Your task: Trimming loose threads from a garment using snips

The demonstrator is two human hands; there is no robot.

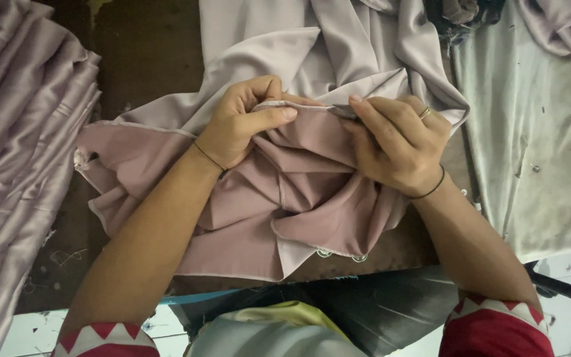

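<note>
Mauve satin cloth (299, 192) bunched between both hands, left hand (239, 125) pinching its hem, right hand (398, 145) gripping the folds

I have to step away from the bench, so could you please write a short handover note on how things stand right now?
Left hand: shut on the hemmed edge of the dusty-pink satin fabric piece, thumb on top.
Right hand: pinching the same edge just beside it; it seems to hold a small grey tool, too hidden to identify. It wears a gold ring.
The fabric lies bunched on the dark brown worktable, with a stack of folded pale mauve cloth at the left.
Done: edge picked up between both hands.
Left: whatever work on the edge is in hand; no result shows yet.
</note>
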